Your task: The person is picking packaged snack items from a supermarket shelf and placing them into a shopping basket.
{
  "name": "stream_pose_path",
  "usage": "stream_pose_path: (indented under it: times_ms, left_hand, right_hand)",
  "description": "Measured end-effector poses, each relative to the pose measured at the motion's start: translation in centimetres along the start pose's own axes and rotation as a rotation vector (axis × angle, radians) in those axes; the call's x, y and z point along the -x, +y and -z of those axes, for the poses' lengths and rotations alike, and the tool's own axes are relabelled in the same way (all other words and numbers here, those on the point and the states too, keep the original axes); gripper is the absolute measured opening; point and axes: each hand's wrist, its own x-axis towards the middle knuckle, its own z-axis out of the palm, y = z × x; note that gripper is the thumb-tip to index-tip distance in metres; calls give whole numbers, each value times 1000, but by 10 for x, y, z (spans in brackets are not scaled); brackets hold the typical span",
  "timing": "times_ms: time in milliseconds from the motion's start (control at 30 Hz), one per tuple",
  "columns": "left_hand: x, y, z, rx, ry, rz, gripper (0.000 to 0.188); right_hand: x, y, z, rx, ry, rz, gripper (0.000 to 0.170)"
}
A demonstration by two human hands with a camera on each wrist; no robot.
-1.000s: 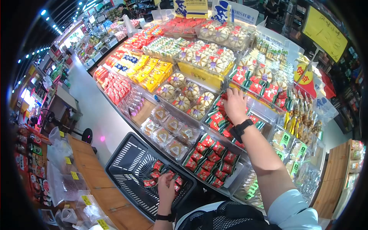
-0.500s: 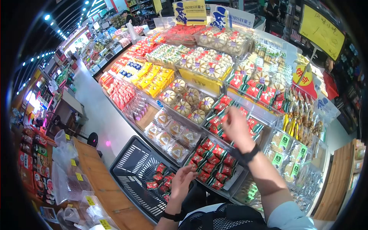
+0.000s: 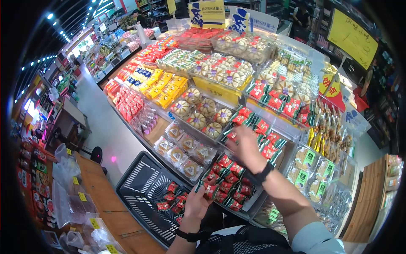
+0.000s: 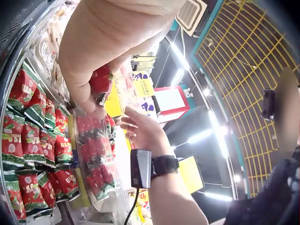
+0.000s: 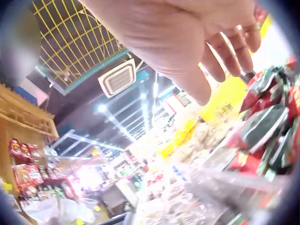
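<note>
My left hand pinches a small red and green snack packet between thumb and fingers, at the near edge of the front bin of like packets. Over the upper bin, where more red and green packets lie, is my right hand, slightly blurred. Its fingers are loosely extended with nothing held in the right wrist view. A dark shopping basket stands at the left of the display, with several red packets inside.
Wrapped round cakes fill a tray beyond the bins, and flat wrapped cakes lie nearer the basket. Bagged goods with green labels are on the right. A wooden counter runs along the left.
My left hand has risen from the basket to the front bin and now holds a packet. The right hand has drawn back from the upper bin's far part toward the front bin.
</note>
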Motion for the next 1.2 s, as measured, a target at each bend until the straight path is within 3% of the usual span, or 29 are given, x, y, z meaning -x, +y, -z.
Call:
stream_pose_path:
  times_ms: [33,167,300,433,500,567,600,633,700,867,967,1033,1200]
  left_hand:
    - [1,-1,6,20,4,-3,37]
    - [3,-1,11,75,-24,-15,38]
    - [5,3,14,87,-20,-36,39]
    - [3,6,19,120,-27,-8,39]
    - [2,4,21,124,-28,5,39]
    - [1,2,20,137,-48,21,38]
    - [0,2,17,143,-49,23,38]
    - [0,0,10,124,-52,31,38]
    - [-2,1,4,97,-54,38,39]
    - [-10,-10,-2,97,-177,37,43]
    - [-14,-21,17,80,-102,30,37]
    - [-8,-16,-3,-64,3,-76,37]
    - [5,-14,4,-25,26,-2,38]
  right_hand:
    - [-18,9,-6,187,78,-1,33]
    - [-30,37,-34,380,-37,-34,37]
    - [-33,47,-44,404,-19,-73,31]
    - [-33,53,-26,233,-102,-199,31]
    - [-31,61,-26,269,-53,-144,29]
    - [-26,44,2,-109,-133,-439,30]
    - [-20,42,9,-238,-124,-443,32]
    - [0,20,21,-443,-140,-395,28]
    - [16,-4,28,-537,-139,-319,24]
    - [81,-64,33,-352,-218,175,21]
    - [120,-76,4,-239,-302,224,25]
    - [129,-82,7,-211,-307,249,31]
    - [137,-74,11,-274,-366,328,36]
